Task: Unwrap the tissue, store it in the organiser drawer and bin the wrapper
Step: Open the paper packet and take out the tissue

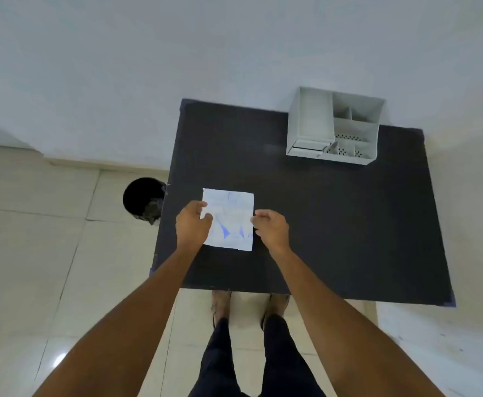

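Wrapped tissue pack [229, 220] flat on the dark desk [335, 224], pinched at opposite edges: left hand [193, 223] grip closed on one side, right hand [272, 229] on the other, likely for tearing open. Organiser [335, 126] back right, bin [144, 200] on floor left.

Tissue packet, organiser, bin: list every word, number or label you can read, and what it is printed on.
Tissue packet: pale blue print, too blurred to read; a cut-off purple mark at its right edge, perhaps digits, also unreadable.
Organiser: no text visible.
Bin: no text visible.
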